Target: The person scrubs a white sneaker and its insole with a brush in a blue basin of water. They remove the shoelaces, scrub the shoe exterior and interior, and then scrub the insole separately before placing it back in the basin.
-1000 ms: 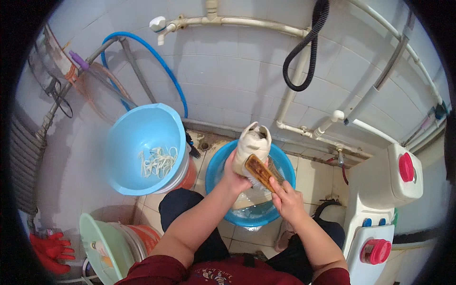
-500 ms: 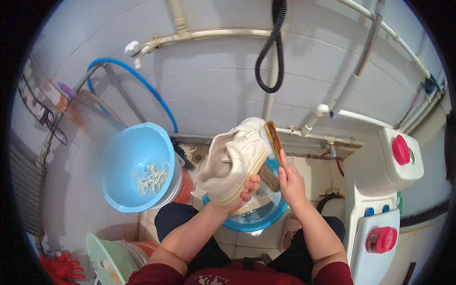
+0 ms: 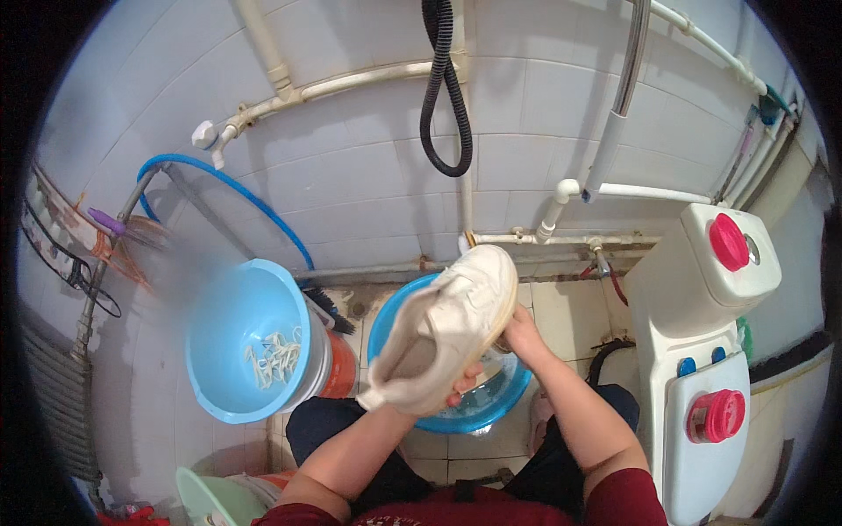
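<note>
Tiled washroom, pale wall [image 3: 351,175]. White shoe [image 3: 469,298] is held tilted above the blue basin [image 3: 517,394], toe away from the wearer. Left hand [image 3: 462,386] grips it from underneath; right hand [image 3: 524,339] is partly behind the shoe, can't tell its grip. White laces [image 3: 274,358] sit in the light-blue tub [image 3: 210,351].

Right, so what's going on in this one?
A person's left hand grips a white low-cut shoe above a round blue plastic basin, its opening facing up. The right hand is at the shoe's right side, its fingers hidden, so I can't tell what it holds. Off left, pale thin laces lie in a light-blue plastic tub.
</note>
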The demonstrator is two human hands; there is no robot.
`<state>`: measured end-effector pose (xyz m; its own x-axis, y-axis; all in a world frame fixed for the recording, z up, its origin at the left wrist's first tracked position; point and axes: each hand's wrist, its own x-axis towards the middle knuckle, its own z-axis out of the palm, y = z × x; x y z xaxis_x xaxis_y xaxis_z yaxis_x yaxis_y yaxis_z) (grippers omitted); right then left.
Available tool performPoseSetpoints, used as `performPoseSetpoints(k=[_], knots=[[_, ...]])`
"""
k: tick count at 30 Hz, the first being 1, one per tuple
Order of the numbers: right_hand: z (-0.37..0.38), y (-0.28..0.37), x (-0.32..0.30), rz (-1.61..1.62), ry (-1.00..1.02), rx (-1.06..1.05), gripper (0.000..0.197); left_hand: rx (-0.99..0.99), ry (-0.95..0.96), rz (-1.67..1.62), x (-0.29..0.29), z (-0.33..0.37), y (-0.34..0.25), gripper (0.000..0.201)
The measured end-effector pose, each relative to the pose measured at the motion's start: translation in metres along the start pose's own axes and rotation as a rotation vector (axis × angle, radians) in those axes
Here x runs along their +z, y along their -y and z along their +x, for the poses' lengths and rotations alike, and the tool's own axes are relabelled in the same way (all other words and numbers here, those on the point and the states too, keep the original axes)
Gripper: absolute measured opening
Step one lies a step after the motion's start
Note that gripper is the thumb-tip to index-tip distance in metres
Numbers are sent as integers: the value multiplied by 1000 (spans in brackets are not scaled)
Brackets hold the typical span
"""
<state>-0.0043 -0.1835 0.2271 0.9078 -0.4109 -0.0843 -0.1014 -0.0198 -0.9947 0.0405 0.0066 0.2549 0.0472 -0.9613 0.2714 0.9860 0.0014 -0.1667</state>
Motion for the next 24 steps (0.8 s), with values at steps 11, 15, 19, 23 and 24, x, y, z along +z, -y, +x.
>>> performPoseSetpoints(k=[11, 15, 19, 23, 24], knots=[[-13, 36, -15, 782, 112, 305, 40, 189, -513, 559, 11, 18, 3, 67], [-11, 30, -17, 741, 50, 338, 48, 298, -732, 630, 14, 5, -2, 67], [-15, 35, -12, 623, 70, 255, 58, 350, -758, 1092, 14, 7, -7, 70], [-25, 42, 1, 335, 78, 100, 72, 337, -854, 1208, 14, 15, -9, 69], [-24, 38, 2, 308, 78, 62, 75, 347, -876, 1196, 12, 15, -7, 68]])
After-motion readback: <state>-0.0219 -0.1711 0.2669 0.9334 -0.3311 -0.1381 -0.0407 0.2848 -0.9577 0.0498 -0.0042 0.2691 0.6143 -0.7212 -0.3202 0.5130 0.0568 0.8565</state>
